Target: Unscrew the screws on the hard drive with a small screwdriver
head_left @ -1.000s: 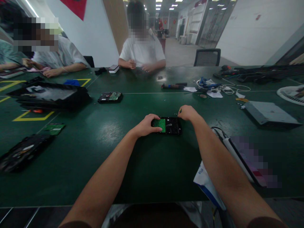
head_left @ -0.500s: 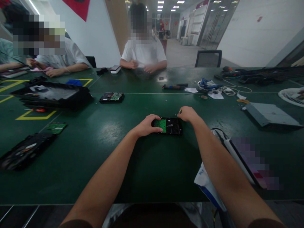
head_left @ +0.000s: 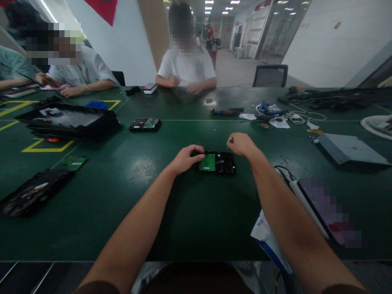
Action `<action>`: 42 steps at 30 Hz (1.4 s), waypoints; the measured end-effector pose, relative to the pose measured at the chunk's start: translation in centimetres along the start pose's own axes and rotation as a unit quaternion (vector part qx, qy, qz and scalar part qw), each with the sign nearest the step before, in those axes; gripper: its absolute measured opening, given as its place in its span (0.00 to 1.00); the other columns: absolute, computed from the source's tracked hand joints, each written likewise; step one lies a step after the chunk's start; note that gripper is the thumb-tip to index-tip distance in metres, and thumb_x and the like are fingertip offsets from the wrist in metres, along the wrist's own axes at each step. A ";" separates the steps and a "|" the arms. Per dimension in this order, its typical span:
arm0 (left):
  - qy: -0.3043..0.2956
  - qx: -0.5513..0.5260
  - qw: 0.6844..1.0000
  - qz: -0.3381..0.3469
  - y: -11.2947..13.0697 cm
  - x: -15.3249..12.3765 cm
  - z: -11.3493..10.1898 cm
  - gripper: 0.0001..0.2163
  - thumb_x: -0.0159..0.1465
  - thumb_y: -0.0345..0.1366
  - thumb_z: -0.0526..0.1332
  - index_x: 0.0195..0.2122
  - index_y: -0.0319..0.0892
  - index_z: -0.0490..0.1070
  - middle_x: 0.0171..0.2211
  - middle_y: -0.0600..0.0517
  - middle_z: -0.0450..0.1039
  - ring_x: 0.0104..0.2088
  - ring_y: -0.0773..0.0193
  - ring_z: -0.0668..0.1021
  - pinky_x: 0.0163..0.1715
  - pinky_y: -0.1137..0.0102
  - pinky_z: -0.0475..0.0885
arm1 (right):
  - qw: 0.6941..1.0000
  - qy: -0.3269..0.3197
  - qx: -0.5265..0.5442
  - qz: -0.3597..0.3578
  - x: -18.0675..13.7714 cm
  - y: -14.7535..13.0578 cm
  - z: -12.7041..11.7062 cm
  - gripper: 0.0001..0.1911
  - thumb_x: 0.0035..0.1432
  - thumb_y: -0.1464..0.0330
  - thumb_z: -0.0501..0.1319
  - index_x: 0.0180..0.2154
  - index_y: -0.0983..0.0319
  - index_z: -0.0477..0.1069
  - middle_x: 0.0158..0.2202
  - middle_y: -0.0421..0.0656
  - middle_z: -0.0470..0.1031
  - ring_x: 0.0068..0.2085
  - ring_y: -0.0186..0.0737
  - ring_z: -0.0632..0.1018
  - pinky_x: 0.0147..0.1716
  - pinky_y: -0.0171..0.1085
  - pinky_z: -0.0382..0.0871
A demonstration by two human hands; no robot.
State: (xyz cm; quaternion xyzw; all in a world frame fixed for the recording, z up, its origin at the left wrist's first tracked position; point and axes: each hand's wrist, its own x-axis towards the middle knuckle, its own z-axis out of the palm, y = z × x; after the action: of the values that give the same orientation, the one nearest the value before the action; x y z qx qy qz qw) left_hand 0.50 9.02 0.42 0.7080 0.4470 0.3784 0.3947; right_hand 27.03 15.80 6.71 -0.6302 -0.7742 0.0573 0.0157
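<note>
A black hard drive [head_left: 225, 164] with a green circuit board [head_left: 208, 162] lies flat on the green table in front of me. At its far left corner is my left hand [head_left: 185, 158], thumb and fingers apart, the thumb over the corner of the board. My right hand [head_left: 241, 143] is closed just beyond the drive's far right corner. A dark, yellowish end of a short screwdriver-like tool [head_left: 231, 140] shows in that fist; the rest is hidden. Small bright bits, too small to name, lie under this hand.
Another drive [head_left: 145, 124] lies farther left. At left are a black tray [head_left: 70, 122], a dark part [head_left: 36, 192] and a loose green board [head_left: 74, 163]. To the right stand a grey metal box [head_left: 350, 151], a phone-like slab [head_left: 318, 208] and cables [head_left: 295, 117]. Two people sit opposite.
My left hand has loosened and shifted toward the drive's far left corner, uncovering more of the green board. My right hand has risen slightly away from the drive's corner.
</note>
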 end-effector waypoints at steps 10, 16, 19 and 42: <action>0.037 0.010 0.999 0.032 -0.9 0.4 -0.1 0.13 0.68 0.46 0.62 0.38 0.41 0.78 0.49 0.45 0.79 0.50 0.55 0.79 0.55 0.57 0.71 | 0.975 0.019 0.012 -0.220 -3.2 -6.5 0.5 0.11 0.67 0.62 0.63 0.46 0.59 0.79 0.47 0.50 0.80 0.47 0.48 0.80 0.45 0.40 0.70; -0.023 0.060 0.997 0.031 0.0 0.0 -0.4 0.22 0.64 0.48 0.67 0.56 0.45 0.74 0.53 0.46 0.77 0.52 0.54 0.78 0.55 0.56 0.72 | 0.978 0.004 0.004 -0.208 -3.2 -6.7 1.0 0.12 0.68 0.62 0.61 0.47 0.61 0.78 0.50 0.53 0.78 0.48 0.51 0.80 0.44 0.41 0.70; -0.059 0.111 0.991 0.047 0.7 -0.2 -0.3 0.27 0.60 0.50 0.70 0.58 0.45 0.73 0.56 0.45 0.73 0.57 0.51 0.75 0.60 0.54 0.69 | 0.979 -0.001 0.004 -0.203 -3.2 -6.8 1.0 0.12 0.68 0.62 0.62 0.47 0.61 0.78 0.50 0.53 0.78 0.47 0.51 0.80 0.43 0.42 0.70; -0.093 0.162 0.982 0.036 1.8 -0.3 0.0 0.33 0.55 0.55 0.72 0.58 0.46 0.70 0.57 0.44 0.70 0.59 0.45 0.71 0.60 0.52 0.68 | 0.979 -0.011 -0.015 -0.204 -3.2 -6.9 1.2 0.11 0.68 0.63 0.61 0.47 0.62 0.76 0.48 0.52 0.78 0.46 0.51 0.80 0.41 0.43 0.71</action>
State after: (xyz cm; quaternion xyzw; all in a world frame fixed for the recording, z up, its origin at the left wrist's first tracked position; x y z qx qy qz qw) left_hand 1.00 8.19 1.96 0.8103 0.4381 0.2471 0.3006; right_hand 20.89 11.19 6.38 -0.4589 -0.8872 0.0478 0.0092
